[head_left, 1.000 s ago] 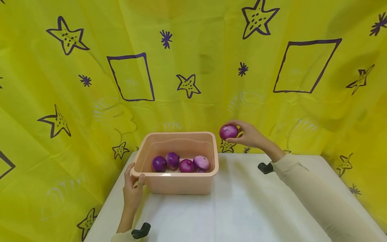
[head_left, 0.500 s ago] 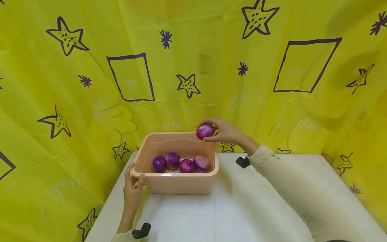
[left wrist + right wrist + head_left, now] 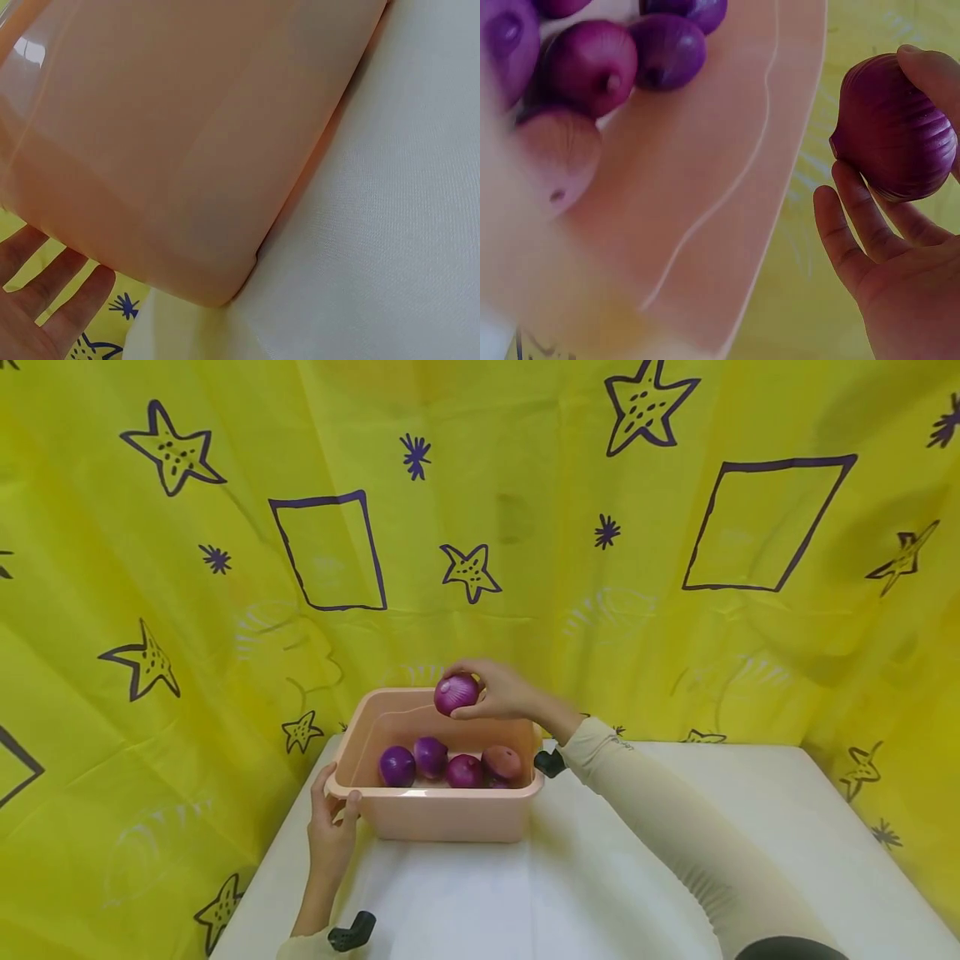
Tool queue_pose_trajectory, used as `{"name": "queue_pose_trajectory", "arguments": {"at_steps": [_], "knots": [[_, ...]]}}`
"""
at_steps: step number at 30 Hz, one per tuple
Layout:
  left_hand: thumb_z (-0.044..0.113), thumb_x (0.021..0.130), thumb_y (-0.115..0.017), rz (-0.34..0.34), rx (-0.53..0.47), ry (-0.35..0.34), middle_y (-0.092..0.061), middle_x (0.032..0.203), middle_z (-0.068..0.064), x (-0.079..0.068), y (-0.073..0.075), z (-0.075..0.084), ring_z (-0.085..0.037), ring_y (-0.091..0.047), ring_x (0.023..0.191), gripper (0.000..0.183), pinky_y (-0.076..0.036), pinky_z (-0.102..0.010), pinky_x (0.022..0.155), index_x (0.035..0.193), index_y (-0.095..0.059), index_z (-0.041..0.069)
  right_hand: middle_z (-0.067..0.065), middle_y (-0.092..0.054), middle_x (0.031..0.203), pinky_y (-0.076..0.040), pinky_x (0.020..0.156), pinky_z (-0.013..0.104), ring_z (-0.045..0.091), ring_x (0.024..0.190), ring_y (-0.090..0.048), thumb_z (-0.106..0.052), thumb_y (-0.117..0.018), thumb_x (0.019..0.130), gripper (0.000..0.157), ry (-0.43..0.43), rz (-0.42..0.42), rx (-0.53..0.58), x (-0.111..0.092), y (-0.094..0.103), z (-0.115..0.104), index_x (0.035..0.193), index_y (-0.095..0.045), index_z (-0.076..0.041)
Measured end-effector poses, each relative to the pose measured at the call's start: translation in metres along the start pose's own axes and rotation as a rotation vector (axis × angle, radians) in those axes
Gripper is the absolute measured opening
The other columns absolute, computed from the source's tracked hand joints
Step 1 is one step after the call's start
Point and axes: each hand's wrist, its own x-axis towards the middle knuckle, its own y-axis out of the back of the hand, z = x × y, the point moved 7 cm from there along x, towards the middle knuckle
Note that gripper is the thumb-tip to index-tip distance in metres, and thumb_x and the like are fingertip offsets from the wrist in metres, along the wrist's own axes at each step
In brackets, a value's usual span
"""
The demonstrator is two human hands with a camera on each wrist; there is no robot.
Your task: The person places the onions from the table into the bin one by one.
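Observation:
A peach plastic bin (image 3: 450, 818) stands on the white table with several purple onions (image 3: 465, 771) lying in it. My left hand (image 3: 331, 831) grips the bin's near left corner, thumb on the front rim; in the left wrist view, the left hand's fingers (image 3: 82, 300) lie against the bin's outer wall. Above the bin's far side, my right hand (image 3: 498, 691) holds another purple onion (image 3: 455, 694) between thumb and fingers. The right wrist view shows this onion (image 3: 896, 127) up close, with its stem end pointing away from the palm.
A white cloth-covered table (image 3: 630, 852) extends in front and to the right of the bin. Behind it hangs a yellow curtain (image 3: 525, 635) with drawn stars and frames. Dark wrist devices (image 3: 352, 932) sit at both sleeves.
My right hand has carried the onion leftward, from right of the bin to over its far side. The left hand keeps its grip on the corner, and the bin stays put.

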Motion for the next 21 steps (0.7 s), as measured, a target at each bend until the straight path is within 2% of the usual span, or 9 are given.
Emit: {"name": "queue_pose_trajectory", "arguments": {"at_steps": [7,14,21], "knots": [[0.023,0.105,-0.057,-0.009,-0.013,0.0,-0.043,0.158,-0.017,-0.001,-0.001,0.001,-0.036,-0.059,0.121,0.062,-0.048,-0.01,0.083,0.16,-0.027,0.022,-0.001,-0.067,0.118,-0.057,0.088,0.029,0.016,0.103,-0.064,-0.022,-0.089,0.081,0.052,0.042,-0.032,0.049,0.013,-0.029,-0.013,0.127,-0.065,-0.017],[0.026,0.105,-0.057,-0.009,-0.014,0.008,-0.044,0.158,-0.017,-0.001,0.0,-0.002,-0.038,-0.059,0.123,0.061,-0.047,-0.01,0.083,0.159,-0.028,0.026,-0.007,-0.066,0.114,-0.055,0.091,0.032,0.015,0.106,-0.063,-0.024,-0.085,0.087,0.043,-0.059,-0.114,0.197,0.011,-0.051,-0.016,0.124,-0.064,-0.027],[0.028,0.106,-0.057,-0.003,0.001,0.013,-0.044,0.158,-0.015,0.0,-0.001,-0.004,-0.033,-0.06,0.122,0.06,-0.05,-0.013,0.085,0.159,-0.028,0.027,-0.007,-0.065,0.118,-0.055,0.091,0.028,0.012,0.108,-0.062,-0.024,-0.085,0.086,0.046,-0.038,-0.112,0.16,0.015,-0.055,-0.016,0.127,-0.063,-0.024]]}}
